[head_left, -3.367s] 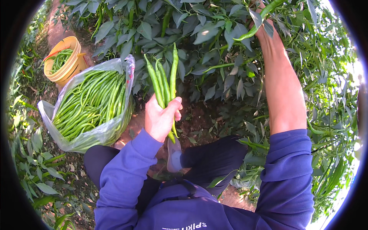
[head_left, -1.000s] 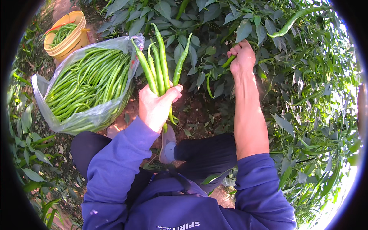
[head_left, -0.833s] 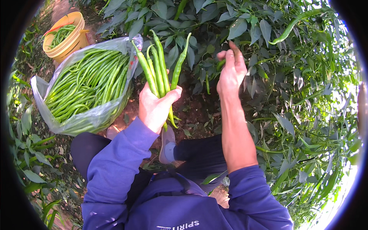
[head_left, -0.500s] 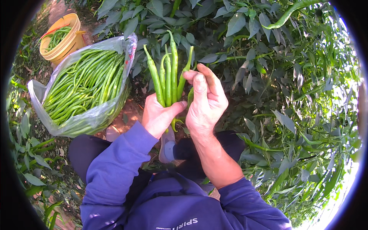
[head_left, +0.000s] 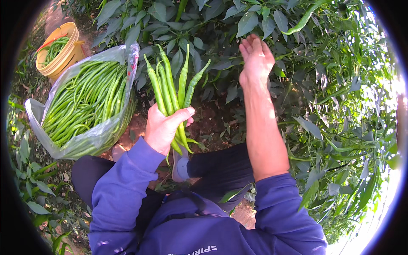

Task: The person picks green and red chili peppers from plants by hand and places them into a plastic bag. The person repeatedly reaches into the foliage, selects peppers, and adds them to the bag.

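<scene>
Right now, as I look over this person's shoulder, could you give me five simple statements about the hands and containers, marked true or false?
1. The left hand holds several long green peppers. True.
2. The right hand is gripping the bucket. False: it is up by the leaves, well away from the bucket.
3. The plastic bag is to the left of the left hand. True.
4. The bucket is dark blue. False: it is yellow.
5. The bag is full of tomatoes. False: it holds a heap of peppers.
</scene>
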The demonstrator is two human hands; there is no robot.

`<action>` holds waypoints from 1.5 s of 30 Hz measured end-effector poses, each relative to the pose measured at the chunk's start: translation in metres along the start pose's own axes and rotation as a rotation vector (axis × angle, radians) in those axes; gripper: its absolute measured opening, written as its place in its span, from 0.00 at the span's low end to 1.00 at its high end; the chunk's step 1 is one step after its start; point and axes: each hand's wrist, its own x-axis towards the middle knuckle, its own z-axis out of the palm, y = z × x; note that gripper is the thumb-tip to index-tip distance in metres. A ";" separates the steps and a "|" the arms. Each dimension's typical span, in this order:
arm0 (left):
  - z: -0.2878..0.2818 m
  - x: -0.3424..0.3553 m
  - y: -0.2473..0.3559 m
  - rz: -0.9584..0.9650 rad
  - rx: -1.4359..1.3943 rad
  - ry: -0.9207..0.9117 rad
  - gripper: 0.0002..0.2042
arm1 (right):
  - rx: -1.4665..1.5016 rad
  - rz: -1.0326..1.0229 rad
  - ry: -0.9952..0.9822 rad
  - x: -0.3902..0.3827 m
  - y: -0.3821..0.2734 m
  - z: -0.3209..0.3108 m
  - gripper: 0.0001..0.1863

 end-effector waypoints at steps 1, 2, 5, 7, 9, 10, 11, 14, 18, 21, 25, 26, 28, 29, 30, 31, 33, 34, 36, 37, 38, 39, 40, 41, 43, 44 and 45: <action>0.000 0.000 0.000 0.001 -0.002 0.001 0.09 | -0.248 -0.094 -0.046 0.022 -0.001 -0.008 0.15; -0.001 0.001 0.000 0.003 -0.004 0.003 0.09 | -0.770 -0.291 -0.172 0.044 -0.007 -0.018 0.14; 0.000 0.002 0.000 0.006 -0.006 0.022 0.09 | -1.639 -0.640 -0.419 0.101 -0.023 -0.032 0.10; 0.000 0.004 0.000 0.013 -0.008 0.022 0.09 | -1.782 -0.639 -0.504 0.127 -0.032 -0.037 0.11; 0.000 0.006 -0.001 0.023 -0.013 0.012 0.09 | -2.001 -0.609 -0.554 0.144 -0.037 -0.044 0.13; 0.000 0.007 -0.001 0.025 -0.007 0.007 0.10 | -2.028 -0.618 -0.549 0.149 -0.040 -0.050 0.14; -0.001 0.008 -0.001 0.028 -0.001 0.002 0.10 | -2.069 -0.587 -0.565 0.151 -0.042 -0.055 0.14; -0.002 0.009 0.000 0.032 0.010 0.004 0.11 | -1.898 -0.731 -0.568 0.149 -0.052 -0.068 0.18; -0.001 0.008 0.001 0.029 0.014 0.019 0.11 | -1.673 -0.413 -0.717 0.141 -0.089 -0.068 0.23; 0.001 0.007 0.002 0.037 -0.023 0.064 0.08 | -1.582 -0.139 -0.721 0.133 -0.112 -0.062 0.24; 0.002 0.007 0.004 0.012 0.011 0.100 0.08 | -1.567 -0.353 -0.600 0.119 -0.128 -0.067 0.24; 0.001 0.006 0.004 0.008 0.017 0.097 0.08 | -1.597 -0.308 -0.541 0.117 -0.130 -0.067 0.25; 0.001 0.006 0.004 0.019 0.009 0.095 0.08 | -1.707 -0.453 -0.517 0.113 -0.133 -0.065 0.26; 0.000 0.006 0.004 0.025 0.005 0.097 0.08 | -1.775 -0.515 -0.501 0.110 -0.135 -0.063 0.26; 0.000 0.005 0.003 0.029 -0.002 0.098 0.08 | -1.812 -0.503 -0.406 0.108 -0.138 -0.061 0.26; 0.000 0.004 0.003 0.026 -0.001 0.103 0.08 | -1.802 -0.493 -0.386 0.105 -0.143 -0.061 0.27; 0.000 0.003 0.003 0.030 -0.006 0.117 0.09 | -1.783 -0.475 -0.347 0.098 -0.151 -0.059 0.27; 0.000 0.003 0.003 0.027 -0.002 0.121 0.08 | -1.754 -0.556 -0.321 0.093 -0.154 -0.058 0.28; 0.000 0.004 0.004 0.028 0.003 0.126 0.08 | -1.725 -0.621 -0.273 0.083 -0.154 -0.057 0.28; 0.001 0.004 0.004 0.023 0.007 0.128 0.08 | -1.710 -0.655 -0.245 0.078 -0.152 -0.056 0.28; 0.001 0.005 0.005 0.021 0.011 0.131 0.08 | -1.685 -0.640 -0.225 0.072 -0.151 -0.056 0.27; 0.002 0.005 0.005 0.024 0.012 0.133 0.08 | -1.675 -0.649 -0.199 0.067 -0.150 -0.055 0.27; 0.003 0.005 0.005 0.021 0.010 0.138 0.08 | -1.671 -0.655 -0.181 0.061 -0.148 -0.055 0.27; 0.003 0.006 0.006 0.028 0.005 0.132 0.09 | -1.667 -0.678 -0.165 0.056 -0.147 -0.054 0.27; 0.004 0.006 0.006 0.024 0.001 0.135 0.09 | -1.651 -0.694 -0.123 0.047 -0.144 -0.051 0.27; 0.004 0.006 0.006 0.046 -0.016 0.124 0.09 | -1.672 -0.682 -0.119 0.043 -0.144 -0.050 0.27; 0.004 0.006 0.006 0.052 -0.024 0.129 0.09 | -1.693 -0.681 -0.116 0.039 -0.144 -0.048 0.27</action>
